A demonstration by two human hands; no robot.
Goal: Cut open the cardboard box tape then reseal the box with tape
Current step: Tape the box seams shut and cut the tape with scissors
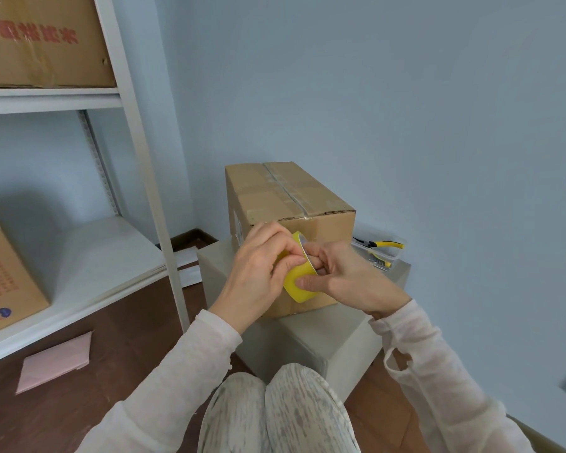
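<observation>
Roll of yellow tape (299,295) gripped by right hand (347,279), fingers through its core, before brown cardboard box (275,197) at grey block's (324,335) far edge; left hand (258,273) pinches the roll's rim, best lifting the free end by nail.

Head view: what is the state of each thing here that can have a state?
cardboard box: flaps down, clear tape along the top seam.
tape roll: held in front of the box by both hands.
left hand: grips the roll, fingers curled on it.
right hand: fingers through the roll's core, thumb pressing outside.
plastic container: holds yellow-handled pliers.
</observation>
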